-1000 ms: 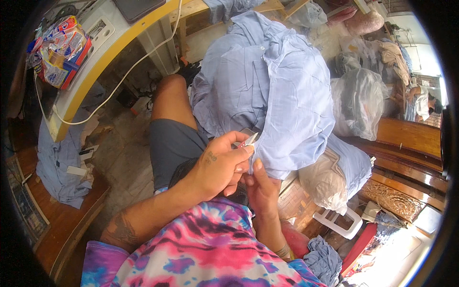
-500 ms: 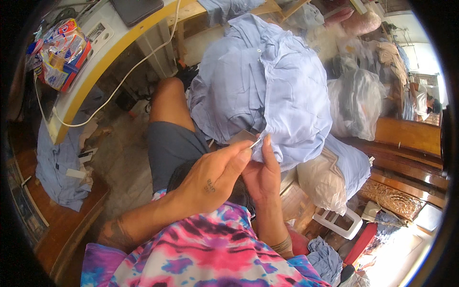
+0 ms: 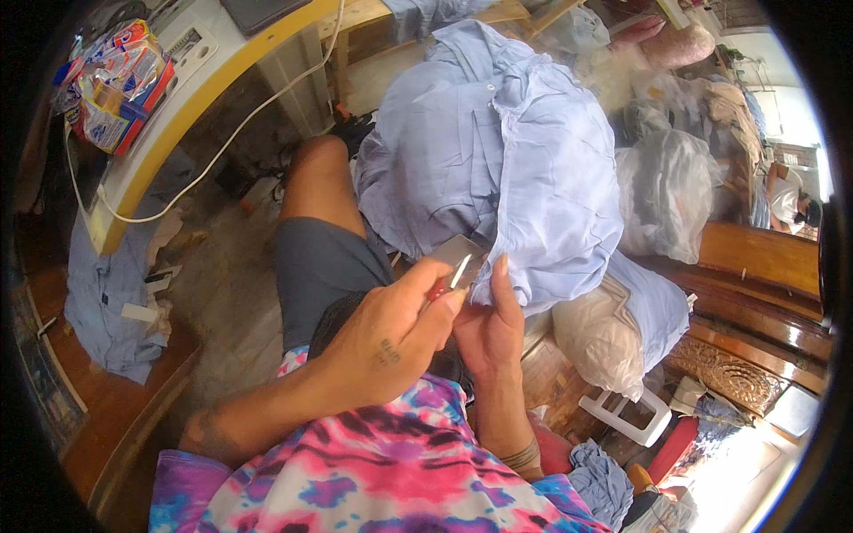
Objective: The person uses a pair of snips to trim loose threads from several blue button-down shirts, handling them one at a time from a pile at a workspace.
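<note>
A light blue shirt (image 3: 498, 160) lies bunched over my lap and knee. My left hand (image 3: 386, 333) pinches a small tool with a red handle and a thin metal blade (image 3: 449, 280) right at the shirt's lower edge. My right hand (image 3: 489, 324) sits beside it, thumb up, gripping the shirt's hem (image 3: 502, 284) where the blade touches. Between the hands a small grey flap of fabric (image 3: 453, 250) shows. My tie-dye top fills the lower middle of the view.
A yellow-edged table (image 3: 169, 142) with a white cable (image 3: 222, 147) and a colourful packet (image 3: 115, 84) stands at the upper left. Blue cloth (image 3: 107, 302) lies on the floor left. Bagged garments (image 3: 666, 191), a cream bundle (image 3: 600, 338), a white plastic stool (image 3: 622, 413) and wooden furniture (image 3: 755, 258) crowd the right.
Both hands have shifted slightly down and closer to my body, still at the shirt's hem. The tool's blade stays at the fabric edge; the shirt has barely moved.
</note>
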Available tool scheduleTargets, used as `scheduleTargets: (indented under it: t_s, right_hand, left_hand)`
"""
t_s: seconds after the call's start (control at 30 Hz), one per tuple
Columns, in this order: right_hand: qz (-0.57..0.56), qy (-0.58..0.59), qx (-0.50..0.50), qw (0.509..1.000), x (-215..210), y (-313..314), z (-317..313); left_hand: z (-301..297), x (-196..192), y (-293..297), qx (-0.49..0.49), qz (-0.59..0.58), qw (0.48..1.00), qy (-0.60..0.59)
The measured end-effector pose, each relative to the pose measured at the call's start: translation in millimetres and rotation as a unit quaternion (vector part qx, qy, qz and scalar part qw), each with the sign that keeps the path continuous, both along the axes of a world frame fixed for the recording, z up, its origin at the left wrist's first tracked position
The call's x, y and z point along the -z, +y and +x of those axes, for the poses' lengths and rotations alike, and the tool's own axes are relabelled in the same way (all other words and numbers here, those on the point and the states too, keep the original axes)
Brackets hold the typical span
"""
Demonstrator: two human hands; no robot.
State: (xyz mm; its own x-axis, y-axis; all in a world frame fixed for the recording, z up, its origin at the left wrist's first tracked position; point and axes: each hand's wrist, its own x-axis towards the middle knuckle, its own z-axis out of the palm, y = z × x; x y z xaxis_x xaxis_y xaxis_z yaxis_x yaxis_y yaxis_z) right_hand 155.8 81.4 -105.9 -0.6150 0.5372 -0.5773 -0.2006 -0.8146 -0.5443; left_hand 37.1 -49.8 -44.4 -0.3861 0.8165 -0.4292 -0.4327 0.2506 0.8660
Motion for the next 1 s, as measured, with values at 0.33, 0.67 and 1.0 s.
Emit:
scheduleTargets:
  t_s: [0.33, 0.67, 1.0]
  right_hand:
    - [0.017, -0.01, 0.002, 1.0, 5.8, 0.9, 7.0]
    - [0.056, -0.08, 0.043, 0.994, 3.2, -6.8, 1.9]
    - [0.096, -0.077, 0.047, 0.991, 1.5, -10.2, -0.7]
  left_hand:
    - [4.0, 26.2, 17.3, 0.005, 0.02, 0.999, 0.049]
    - [12.5, 32.6, 22.0, -0.022, 0.022, 0.997, 0.069]
    - [6.4, 34.3, 27.3, -0.028, 0.029, 0.999, 0.014]
